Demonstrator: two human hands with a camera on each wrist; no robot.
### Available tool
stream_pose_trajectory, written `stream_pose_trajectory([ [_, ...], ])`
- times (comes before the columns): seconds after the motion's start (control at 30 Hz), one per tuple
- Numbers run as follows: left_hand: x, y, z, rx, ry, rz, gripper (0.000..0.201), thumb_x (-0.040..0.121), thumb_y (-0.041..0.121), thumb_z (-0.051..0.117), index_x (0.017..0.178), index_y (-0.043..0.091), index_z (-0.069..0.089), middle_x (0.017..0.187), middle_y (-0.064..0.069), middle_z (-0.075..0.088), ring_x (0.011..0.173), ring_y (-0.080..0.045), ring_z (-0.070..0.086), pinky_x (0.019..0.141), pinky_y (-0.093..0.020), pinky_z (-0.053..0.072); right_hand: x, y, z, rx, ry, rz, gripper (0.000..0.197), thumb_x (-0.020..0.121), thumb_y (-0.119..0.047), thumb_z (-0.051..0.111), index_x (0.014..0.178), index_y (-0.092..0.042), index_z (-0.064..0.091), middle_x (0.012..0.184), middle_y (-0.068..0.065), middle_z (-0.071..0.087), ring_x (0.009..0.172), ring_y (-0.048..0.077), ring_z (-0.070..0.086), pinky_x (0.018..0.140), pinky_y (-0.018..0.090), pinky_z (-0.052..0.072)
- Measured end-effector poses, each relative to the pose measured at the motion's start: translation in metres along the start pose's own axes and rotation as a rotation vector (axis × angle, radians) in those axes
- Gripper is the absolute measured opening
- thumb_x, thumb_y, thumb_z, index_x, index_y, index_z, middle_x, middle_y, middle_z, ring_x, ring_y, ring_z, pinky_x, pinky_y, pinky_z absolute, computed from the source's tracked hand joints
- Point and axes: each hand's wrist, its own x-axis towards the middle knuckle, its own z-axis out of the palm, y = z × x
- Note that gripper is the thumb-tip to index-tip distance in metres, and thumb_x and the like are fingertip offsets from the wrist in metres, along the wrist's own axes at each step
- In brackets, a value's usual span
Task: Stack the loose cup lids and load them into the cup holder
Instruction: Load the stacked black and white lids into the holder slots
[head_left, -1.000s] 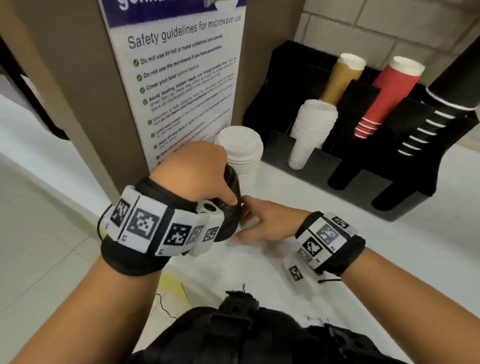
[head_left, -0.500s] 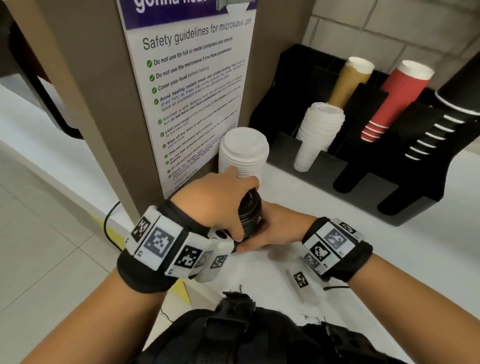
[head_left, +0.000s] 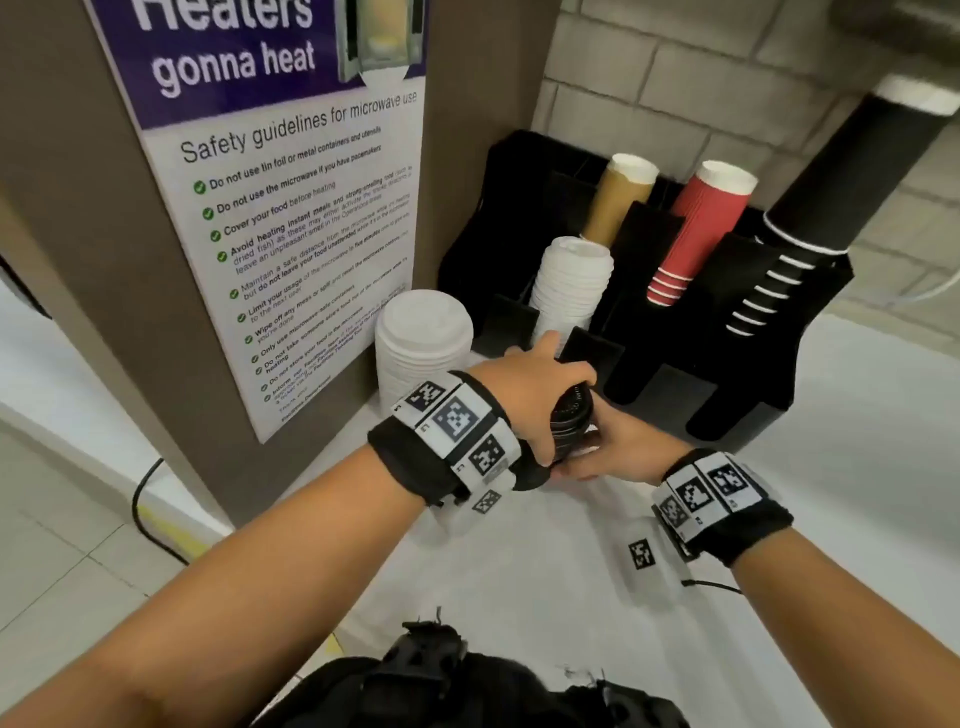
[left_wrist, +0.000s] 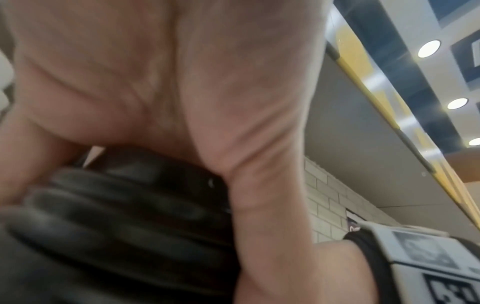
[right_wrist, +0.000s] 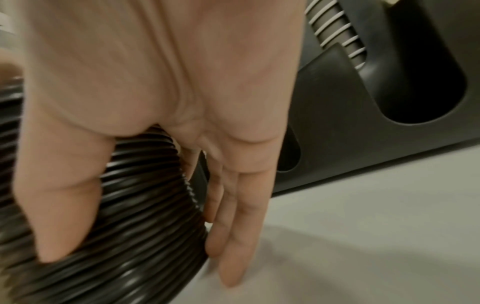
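Holder (head_left: 737, 332), black and slotted, already carries cups and a column of white lids (head_left: 571, 286); a second white lid stack (head_left: 423, 338) stands outside on the surface (head_left: 857, 467). Black lids (head_left: 569, 421) are stacked but not yet loaded, clasped between left hand (head_left: 535, 387) on top and right hand (head_left: 623, 449) underneath.

Surface (head_left: 857, 467): I see a pale, plain top.
Back, against the brick wall: black cup holder (head_left: 670, 374) stands on it.
Left of the holder: upright stack of white lids (head_left: 421, 343), beside the poster panel.
Near edge: small tagged marker (head_left: 641, 553) lies flat.
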Motion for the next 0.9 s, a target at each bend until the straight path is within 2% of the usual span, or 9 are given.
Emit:
stream_pose_trajectory([
  [0.1, 0.017, 0.0, -0.007, 0.013, 0.011, -0.004, 0.101, 0.064, 0.025, 0.087, 0.146, 0.031, 0.027, 0.132, -0.006, 0.025, 0.117, -0.032, 0.039, 0.085, -0.044, 0.052, 0.008, 0.007, -0.007, 0.05, 0.04, -0.009, 0.094, 0.077, 0.009, 0.071, 0.13, -0.05, 0.02, 0.114, 0.005, 0.061, 0.079, 0.019, 0.064, 0.067, 0.032, 0.055],
  [0.2, 0.029, -0.002, -0.011, -0.014, 0.025, -0.018, 0.104, 0.064, 0.026, 0.087, 0.147, 0.029, 0.025, 0.131, -0.006, 0.026, 0.12, -0.033, 0.038, 0.091, -0.047, 0.052, 0.014, 0.01, -0.016, 0.045, 0.099, -0.026, 0.087, 0.078, 0.007, 0.069, 0.132, -0.043, 0.022, 0.126, 0.01, 0.055, 0.075, 0.02, 0.062, 0.065, 0.032, 0.052],
  [0.27, 0.035, -0.005, -0.014, -0.046, 0.028, -0.024, 0.11, 0.062, 0.026, 0.088, 0.149, 0.029, 0.021, 0.135, -0.006, 0.026, 0.125, -0.032, 0.037, 0.094, -0.047, 0.051, 0.015, 0.01, -0.022, 0.0, 0.113, -0.053, 0.088, 0.077, 0.003, 0.073, 0.138, -0.034, 0.021, 0.123, 0.001, 0.054, 0.086, 0.013, 0.064, 0.076, 0.028, 0.056],
  [0.37, 0.035, -0.011, -0.022, -0.134, 0.082, -0.003, 0.118, 0.06, 0.034, 0.09, 0.151, 0.031, 0.016, 0.141, -0.006, 0.026, 0.132, -0.029, 0.034, 0.1, -0.045, 0.047, 0.008, 0.003, -0.037, -0.117, 0.133, -0.082, 0.097, 0.071, -0.008, 0.082, 0.143, -0.024, 0.019, 0.119, -0.008, 0.051, 0.109, 0.007, 0.057, 0.093, 0.019, 0.05],
  [0.43, 0.028, -0.014, -0.032, -0.289, 0.214, 0.023, 0.105, 0.067, 0.041, 0.085, 0.15, 0.029, 0.022, 0.144, -0.006, 0.027, 0.132, -0.027, 0.035, 0.103, -0.039, 0.042, 0.003, -0.008, -0.047, -0.117, 0.163, -0.106, 0.1, 0.069, -0.015, 0.084, 0.145, -0.025, 0.021, 0.123, -0.004, 0.05, 0.113, 0.009, 0.055, 0.091, 0.021, 0.05],
  [0.53, 0.015, -0.019, -0.047, -0.531, 0.506, 0.062, 0.062, 0.084, 0.036, 0.072, 0.138, 0.022, 0.045, 0.136, -0.007, 0.042, 0.122, -0.019, 0.048, 0.101, -0.027, 0.042, 0.003, -0.03, -0.056, -0.195, 0.233, -0.172, 0.086, 0.07, -0.027, 0.083, 0.139, -0.034, 0.032, 0.131, -0.003, 0.046, 0.122, 0.012, 0.047, 0.089, 0.019, 0.044],
  [0.63, 0.001, -0.021, -0.051, -0.717, 0.699, 0.042, 0.03, 0.091, 0.026, 0.065, 0.119, 0.022, 0.058, 0.115, 0.006, 0.053, 0.092, 0.0, 0.055, 0.077, -0.01, 0.043, 0.01, -0.049, -0.055, -0.331, 0.202, -0.201, 0.087, 0.071, -0.036, 0.082, 0.142, -0.035, 0.031, 0.135, -0.003, 0.042, 0.124, 0.011, 0.04, 0.09, 0.017, 0.036],
  [0.77, -0.013, -0.024, -0.042, -0.871, 0.737, 0.035, 0.019, 0.091, 0.022, 0.065, 0.11, 0.024, 0.061, 0.107, 0.009, 0.055, 0.076, 0.003, 0.052, 0.071, -0.011, 0.04, 0.023, -0.061, -0.047, -0.54, 0.124, -0.207, 0.094, 0.067, -0.041, 0.083, 0.145, -0.031, 0.03, 0.14, -0.001, 0.041, 0.128, 0.014, 0.038, 0.107, 0.028, 0.036],
  [0.9, -0.024, -0.025, -0.032, -0.957, 0.718, 0.034, 0.021, 0.091, 0.022, 0.066, 0.111, 0.024, 0.062, 0.114, 0.004, 0.057, 0.081, -0.003, 0.057, 0.085, -0.021, 0.049, 0.03, -0.066, -0.043, -0.577, 0.091, -0.179, 0.092, 0.065, -0.037, 0.085, 0.141, -0.031, 0.034, 0.133, 0.003, 0.044, 0.123, 0.019, 0.043, 0.104, 0.036, 0.042],
])
